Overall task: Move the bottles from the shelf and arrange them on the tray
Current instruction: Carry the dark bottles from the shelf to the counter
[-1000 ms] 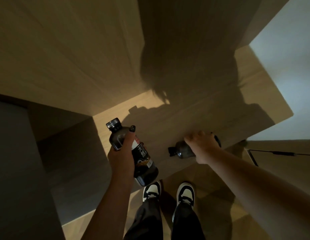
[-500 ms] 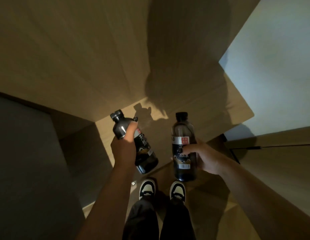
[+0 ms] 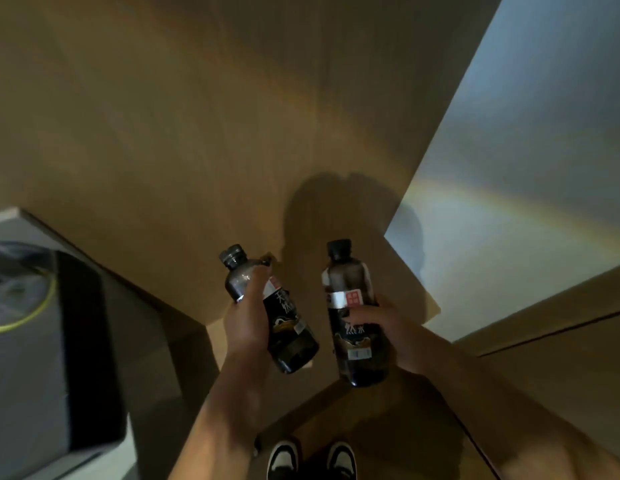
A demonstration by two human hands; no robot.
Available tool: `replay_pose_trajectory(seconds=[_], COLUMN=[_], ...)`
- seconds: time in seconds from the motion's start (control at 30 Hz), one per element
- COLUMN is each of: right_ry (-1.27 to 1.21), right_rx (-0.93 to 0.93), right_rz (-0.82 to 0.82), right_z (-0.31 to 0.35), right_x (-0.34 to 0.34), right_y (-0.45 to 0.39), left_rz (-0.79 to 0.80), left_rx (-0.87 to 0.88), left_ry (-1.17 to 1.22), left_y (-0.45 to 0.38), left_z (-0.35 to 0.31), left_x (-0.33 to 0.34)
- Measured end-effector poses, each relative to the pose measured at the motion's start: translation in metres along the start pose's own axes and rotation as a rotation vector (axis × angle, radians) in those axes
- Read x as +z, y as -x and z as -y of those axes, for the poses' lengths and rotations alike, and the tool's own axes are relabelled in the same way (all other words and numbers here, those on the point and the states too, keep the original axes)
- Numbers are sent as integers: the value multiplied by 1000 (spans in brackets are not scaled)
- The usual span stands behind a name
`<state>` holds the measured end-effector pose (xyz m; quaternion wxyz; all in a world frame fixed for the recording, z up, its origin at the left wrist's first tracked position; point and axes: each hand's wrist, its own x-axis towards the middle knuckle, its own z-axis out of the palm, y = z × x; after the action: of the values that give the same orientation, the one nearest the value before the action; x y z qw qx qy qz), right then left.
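Left hand (image 3: pixel 247 327) curled around the left bottle (image 3: pixel 267 306), tilted with cap up-left; right hand (image 3: pixel 388 327) gripping the right bottle (image 3: pixel 353 313), nearly upright. Both held in the air, close to each other, in front of the pale wooden shelf (image 3: pixel 183 161), over the wood floor (image 3: pixel 388 420). Dark smooth plastic, black caps, labels with a red-and-white patch. Grey box (image 3: pixel 34 334) at far left; white wall (image 3: pixel 530 174) at right; shoes (image 3: pixel 310 459) below.
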<state>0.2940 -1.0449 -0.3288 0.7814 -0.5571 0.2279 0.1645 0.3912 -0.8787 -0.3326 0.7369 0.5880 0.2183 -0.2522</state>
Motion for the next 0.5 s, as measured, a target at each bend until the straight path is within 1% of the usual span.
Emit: replay_pose_trajectory(seconds=[0.1, 0.2, 0.27, 0.33, 0.37, 0.5], right_ry=[-200, -380, -392, -283, -229, -303], right_rx=[-38, -100, -119, -155, -199, -259], right_rz=[-15, -7, -28, -119, -135, -193], right_z=[20, 41, 64, 85, 89, 88], right_x=[16, 39, 59, 78, 84, 104], right_y=[12, 24, 29, 38, 42, 65], left_rz=[54, 143, 204, 278, 319, 417], left_rx=[33, 106, 158, 201, 215, 231], left_ry=[28, -35, -81, -100, -99, -74], left_y=[22, 39, 49, 60, 66, 93], left_z=[-32, -60, -77, -93, -100, -122], left_x=[3, 0, -5, -10, -12, -19])
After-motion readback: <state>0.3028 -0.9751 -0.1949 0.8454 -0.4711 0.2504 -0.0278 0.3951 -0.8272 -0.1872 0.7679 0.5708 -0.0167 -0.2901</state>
